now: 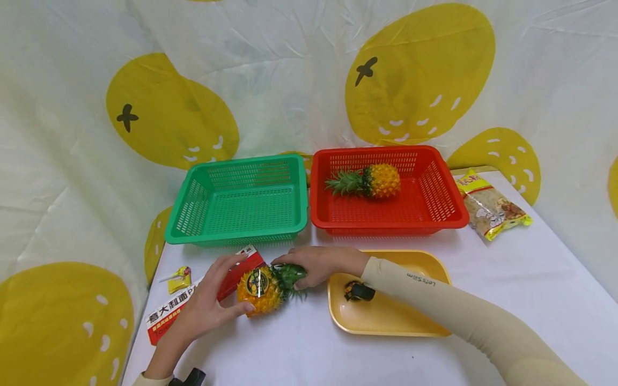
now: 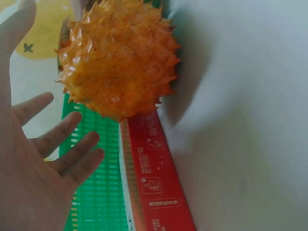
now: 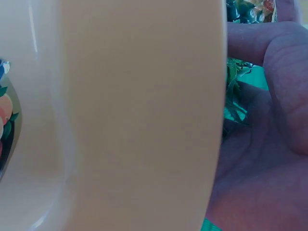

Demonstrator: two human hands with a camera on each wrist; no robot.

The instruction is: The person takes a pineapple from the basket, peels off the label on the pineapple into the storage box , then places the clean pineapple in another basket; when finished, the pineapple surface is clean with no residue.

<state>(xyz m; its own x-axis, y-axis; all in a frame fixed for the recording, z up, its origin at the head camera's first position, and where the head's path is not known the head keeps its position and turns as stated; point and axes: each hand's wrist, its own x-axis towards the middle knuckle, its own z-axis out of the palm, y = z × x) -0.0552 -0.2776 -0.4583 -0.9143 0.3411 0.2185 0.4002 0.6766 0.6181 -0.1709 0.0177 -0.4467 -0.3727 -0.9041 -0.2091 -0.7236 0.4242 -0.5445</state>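
Note:
A small pineapple (image 1: 260, 292) with a round dark label lies on its side over the end of a red and white pasta box (image 1: 166, 316). My right hand (image 1: 318, 265) grips its green leafy crown from the right. To the left of the fruit is my left hand (image 1: 212, 300), fingers and thumb spread around its side. In the left wrist view, a gap shows between these fingers (image 2: 72, 154) and the spiky orange fruit (image 2: 120, 57). The pale yellow tray (image 3: 144, 115) fills most of the right wrist view and hides part of the right hand (image 3: 269, 125).
A green basket (image 1: 236, 236) stands at the back left, beside a red basket (image 1: 386, 222) holding another pineapple (image 1: 383, 180). The yellow tray (image 1: 396, 324) sits under my right forearm. A snack bag (image 1: 494, 209) lies far right; a lollipop (image 1: 182, 272) lies left.

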